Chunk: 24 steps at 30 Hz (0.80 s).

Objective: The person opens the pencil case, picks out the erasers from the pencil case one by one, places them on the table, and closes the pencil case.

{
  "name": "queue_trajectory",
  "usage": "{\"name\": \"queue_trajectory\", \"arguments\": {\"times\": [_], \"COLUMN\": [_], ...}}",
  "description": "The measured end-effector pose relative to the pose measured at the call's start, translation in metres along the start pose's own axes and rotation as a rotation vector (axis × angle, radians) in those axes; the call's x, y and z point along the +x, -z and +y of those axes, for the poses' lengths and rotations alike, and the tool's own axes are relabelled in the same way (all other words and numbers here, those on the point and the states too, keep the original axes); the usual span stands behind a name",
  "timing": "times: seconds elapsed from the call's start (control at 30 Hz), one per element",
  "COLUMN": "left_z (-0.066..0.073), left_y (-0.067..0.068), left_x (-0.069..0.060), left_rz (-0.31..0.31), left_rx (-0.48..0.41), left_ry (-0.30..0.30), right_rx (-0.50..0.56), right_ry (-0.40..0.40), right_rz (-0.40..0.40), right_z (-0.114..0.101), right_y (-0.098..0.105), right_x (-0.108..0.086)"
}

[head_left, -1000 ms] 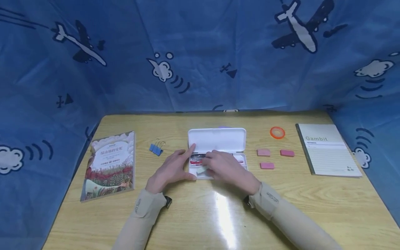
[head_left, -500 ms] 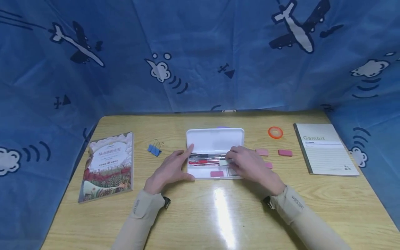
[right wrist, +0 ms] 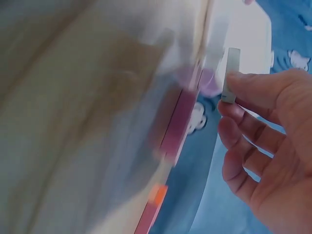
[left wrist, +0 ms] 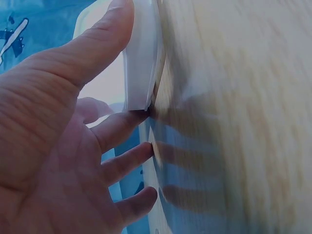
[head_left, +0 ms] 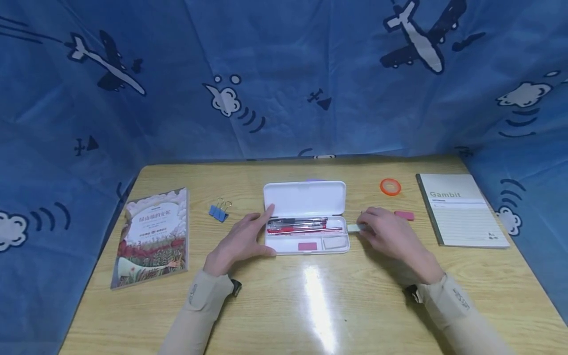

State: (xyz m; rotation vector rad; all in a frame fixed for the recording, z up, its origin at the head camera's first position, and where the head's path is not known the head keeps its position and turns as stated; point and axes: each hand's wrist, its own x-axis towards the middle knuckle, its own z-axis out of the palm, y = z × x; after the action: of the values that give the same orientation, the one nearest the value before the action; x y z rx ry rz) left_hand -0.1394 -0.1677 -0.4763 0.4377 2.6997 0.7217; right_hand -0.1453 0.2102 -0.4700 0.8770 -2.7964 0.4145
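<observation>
An open white pencil case (head_left: 305, 198) stands mid-table with its lid raised. Inside lie several pens (head_left: 297, 228), black and red, a pink eraser (head_left: 307, 246) and a white eraser (head_left: 335, 242). My left hand (head_left: 241, 240) rests at the case's left end, fingers spread and fairly straight, thumb against its front wall in the left wrist view. Just right of the case, my right hand (head_left: 390, 235) pinches a pale green eraser (right wrist: 231, 66) between thumb and fingertips, held above the table. One pink eraser (head_left: 405, 215) lies beyond that hand; the right wrist view shows another pink eraser (right wrist: 180, 122).
Blue binder clips (head_left: 219, 212) and an illustrated book (head_left: 153, 236) lie on the left. On the right are an orange tape roll (head_left: 390, 187) and a Gambit notebook (head_left: 463, 212). A purple thing (head_left: 316, 180) peeks out behind the lid. Blue cloth hangs behind the table.
My right hand has carried the pale green eraser rightward out of the case, uncovering the pens and erasers inside. The left hand has stayed at the case's left end.
</observation>
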Motion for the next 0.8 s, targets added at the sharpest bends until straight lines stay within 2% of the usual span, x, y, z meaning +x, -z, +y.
{"name": "queue_trajectory", "arguments": {"times": [0.13, 0.23, 0.57, 0.8], "left_z": [-0.001, -0.001, 0.000, 0.001], "left_y": [0.000, 0.000, 0.001, 0.001], "left_x": [0.000, 0.000, -0.001, -0.001], "left_rz": [0.000, 0.001, 0.001, -0.002], "left_rx": [-0.001, -0.003, -0.002, -0.003], "left_ry": [-0.002, -0.005, -0.007, -0.015], "right_rx": [-0.025, -0.041, -0.068, -0.056], "right_ry": [-0.017, -0.065, -0.207, -0.292], "right_rz": [0.049, 0.051, -0.049, -0.150], "right_z": [0.016, 0.028, 0.058, 0.064], "right_y": [0.005, 0.011, 0.034, 0.038], "right_x": [-0.013, -0.023, -0.056, -0.063]}}
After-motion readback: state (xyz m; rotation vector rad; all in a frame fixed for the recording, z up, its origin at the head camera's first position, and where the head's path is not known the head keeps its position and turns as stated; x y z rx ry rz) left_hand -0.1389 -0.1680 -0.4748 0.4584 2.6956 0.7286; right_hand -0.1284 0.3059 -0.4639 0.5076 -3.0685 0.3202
